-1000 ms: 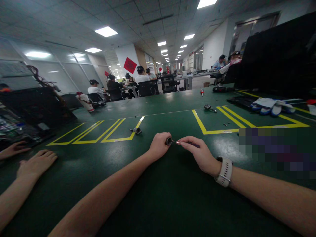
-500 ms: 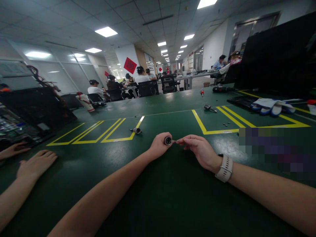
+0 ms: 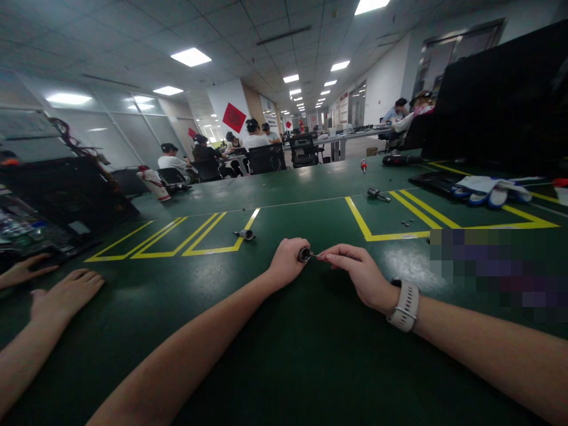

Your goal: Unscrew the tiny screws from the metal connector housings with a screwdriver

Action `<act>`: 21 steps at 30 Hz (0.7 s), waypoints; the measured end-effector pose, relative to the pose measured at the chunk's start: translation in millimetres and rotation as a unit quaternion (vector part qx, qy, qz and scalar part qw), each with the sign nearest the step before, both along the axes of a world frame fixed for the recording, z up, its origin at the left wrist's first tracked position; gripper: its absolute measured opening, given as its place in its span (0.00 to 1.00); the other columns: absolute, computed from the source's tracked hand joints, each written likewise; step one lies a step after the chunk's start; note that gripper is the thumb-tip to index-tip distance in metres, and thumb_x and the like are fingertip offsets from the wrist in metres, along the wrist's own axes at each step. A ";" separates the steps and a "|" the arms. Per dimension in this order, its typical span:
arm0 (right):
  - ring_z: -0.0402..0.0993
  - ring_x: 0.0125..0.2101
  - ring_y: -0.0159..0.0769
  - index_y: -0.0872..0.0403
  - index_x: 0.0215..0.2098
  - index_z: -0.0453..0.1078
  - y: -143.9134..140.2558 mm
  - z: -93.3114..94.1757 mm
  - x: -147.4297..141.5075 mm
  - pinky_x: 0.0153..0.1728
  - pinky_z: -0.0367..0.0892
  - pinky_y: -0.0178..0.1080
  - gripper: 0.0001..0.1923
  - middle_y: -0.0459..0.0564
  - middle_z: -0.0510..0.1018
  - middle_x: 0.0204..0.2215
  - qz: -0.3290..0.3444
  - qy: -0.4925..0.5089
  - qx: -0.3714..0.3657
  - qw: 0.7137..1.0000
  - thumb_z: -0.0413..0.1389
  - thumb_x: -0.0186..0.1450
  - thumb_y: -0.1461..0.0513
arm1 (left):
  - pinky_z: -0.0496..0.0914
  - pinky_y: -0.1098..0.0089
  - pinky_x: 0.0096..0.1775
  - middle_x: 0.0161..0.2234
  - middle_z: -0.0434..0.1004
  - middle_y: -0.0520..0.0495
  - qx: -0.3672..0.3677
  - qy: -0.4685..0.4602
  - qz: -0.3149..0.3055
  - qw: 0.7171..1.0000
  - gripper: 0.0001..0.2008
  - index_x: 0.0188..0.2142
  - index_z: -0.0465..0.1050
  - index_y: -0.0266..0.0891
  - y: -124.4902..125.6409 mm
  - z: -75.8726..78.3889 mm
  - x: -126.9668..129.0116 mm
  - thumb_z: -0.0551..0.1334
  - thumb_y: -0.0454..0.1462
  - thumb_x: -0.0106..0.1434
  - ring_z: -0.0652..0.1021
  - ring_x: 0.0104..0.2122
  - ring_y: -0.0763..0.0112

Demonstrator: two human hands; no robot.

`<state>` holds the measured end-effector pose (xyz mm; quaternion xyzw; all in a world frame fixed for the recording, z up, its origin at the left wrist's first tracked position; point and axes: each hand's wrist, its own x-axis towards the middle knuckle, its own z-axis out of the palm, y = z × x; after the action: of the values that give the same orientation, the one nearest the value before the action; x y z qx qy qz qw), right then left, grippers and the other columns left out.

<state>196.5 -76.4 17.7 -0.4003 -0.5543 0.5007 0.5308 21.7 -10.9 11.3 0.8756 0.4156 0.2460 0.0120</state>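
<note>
My left hand (image 3: 288, 260) is wrapped round a small, hollow metal cylinder (image 3: 304, 255), its dark open end turned toward my right hand. Thumb and fingers of my right hand (image 3: 355, 266) pinch a thin metal tool (image 3: 316, 256), whose tip is at the cylinder's opening. Whether the tip touches the inside cannot be made out. Left of my hands, a similar metal cylinder with a shaft (image 3: 247, 235) lies by a yellow tape line. A second shafted metal part (image 3: 376, 194) lies farther back on the right, behind several tiny round pieces (image 3: 407, 223).
The green table (image 3: 284, 343) carries yellow tape outlines. At left rest another person's hands (image 3: 66, 290). White and blue gloves (image 3: 488, 190), a dark power tool (image 3: 402, 160) and a red-handled tool (image 3: 364, 165) lie at the right. A large black panel (image 3: 501, 106) stands there.
The cylinder's open end has shifted slightly right and turned a little. My right hand has moved slightly, its fingers more bent round the thin tool.
</note>
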 end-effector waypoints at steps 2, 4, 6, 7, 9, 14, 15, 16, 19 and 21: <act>0.69 0.34 0.38 0.54 0.26 0.74 2.7 -0.1 0.7 0.36 0.60 0.41 0.06 0.49 0.77 0.29 0.006 0.050 -0.034 0.998 0.56 0.54 0.61 | 0.60 0.71 0.31 0.24 0.68 0.52 -0.018 -0.031 -0.006 0.999 0.04 0.25 0.65 0.37 1.1 -0.7 -1.1 0.59 0.33 0.55 0.69 0.27 0.72; 0.69 0.34 0.38 0.54 0.25 0.74 4.6 0.2 1.6 0.35 0.60 0.41 0.06 0.50 0.77 0.29 0.019 0.093 -0.064 0.993 0.57 0.53 0.61 | 0.60 0.72 0.30 0.24 0.67 0.53 -0.037 -0.064 -0.026 0.997 0.05 0.24 0.65 0.37 2.2 -1.6 -2.2 0.60 0.34 0.55 0.68 0.26 0.73; 0.69 0.34 0.38 0.54 0.25 0.75 5.1 0.6 2.3 0.35 0.60 0.41 0.05 0.50 0.78 0.30 0.031 0.122 -0.082 0.989 0.57 0.53 0.61 | 0.60 0.72 0.30 0.24 0.67 0.54 -0.053 -0.091 -0.050 0.993 0.04 0.25 0.65 0.37 2.8 -2.4 -3.0 0.59 0.34 0.54 0.68 0.25 0.74; 0.69 0.34 0.38 0.54 0.25 0.74 4.9 0.7 2.3 0.35 0.60 0.41 0.05 0.50 0.78 0.30 0.036 0.129 -0.086 0.987 0.57 0.53 0.61 | 0.60 0.73 0.29 0.24 0.66 0.54 -0.060 -0.100 -0.060 0.991 0.04 0.25 0.64 0.37 2.9 -2.6 -3.1 0.59 0.34 0.54 0.68 0.25 0.74; 0.69 0.35 0.38 0.54 0.26 0.74 3.7 0.5 1.9 0.35 0.60 0.41 0.05 0.50 0.78 0.30 0.039 0.132 -0.084 0.987 0.57 0.54 0.61 | 0.61 0.73 0.29 0.24 0.66 0.54 -0.068 -0.106 -0.069 0.990 0.05 0.25 0.64 0.37 2.8 -2.5 -2.7 0.59 0.34 0.55 0.67 0.25 0.75; 0.68 0.34 0.37 0.53 0.27 0.74 -1.2 -1.3 0.2 0.35 0.60 0.41 0.06 0.48 0.76 0.29 0.005 0.051 -0.009 0.999 0.55 0.56 0.61 | 0.61 0.71 0.31 0.24 0.67 0.53 -0.053 -0.055 -0.037 0.996 0.04 0.25 0.65 0.37 2.6 -1.5 -0.6 0.59 0.35 0.55 0.68 0.26 0.73; 0.67 0.33 0.37 0.53 0.28 0.74 -2.2 -1.4 0.2 0.35 0.60 0.41 0.06 0.47 0.75 0.29 -0.003 0.021 0.007 1.000 0.55 0.57 0.60 | 0.61 0.71 0.31 0.24 0.68 0.53 -0.046 -0.041 -0.028 0.998 0.04 0.25 0.66 0.38 2.6 -1.4 -0.3 0.59 0.34 0.55 0.69 0.26 0.72; 0.67 0.32 0.37 0.53 0.28 0.73 -3.0 -1.4 0.4 0.35 0.60 0.41 0.07 0.47 0.75 0.29 -0.009 -0.008 0.021 1.000 0.55 0.58 0.60 | 0.61 0.70 0.33 0.24 0.69 0.53 -0.039 -0.029 -0.020 0.999 0.04 0.25 0.66 0.38 2.6 -1.4 -0.1 0.59 0.34 0.55 0.69 0.27 0.72; 0.67 0.32 0.37 0.53 0.28 0.73 -4.4 -0.3 1.2 0.36 0.60 0.42 0.07 0.47 0.75 0.29 -0.014 -0.051 0.036 0.998 0.55 0.58 0.59 | 0.61 0.68 0.35 0.25 0.70 0.52 -0.027 -0.004 -0.014 1.000 0.02 0.26 0.67 0.38 2.2 -1.3 -0.1 0.58 0.33 0.56 0.70 0.28 0.70; 0.68 0.33 0.37 0.53 0.27 0.73 -3.8 0.6 1.7 0.37 0.60 0.42 0.07 0.47 0.75 0.28 -0.011 -0.041 0.026 0.999 0.55 0.58 0.59 | 0.61 0.68 0.35 0.26 0.71 0.52 -0.029 0.003 -0.021 0.999 0.02 0.27 0.67 0.38 1.7 -1.1 -0.4 0.59 0.33 0.56 0.71 0.29 0.70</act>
<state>198.3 -80.2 18.2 -0.4133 -0.5839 0.4634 0.5231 21.4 -9.2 10.2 0.8841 0.4040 0.2310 0.0414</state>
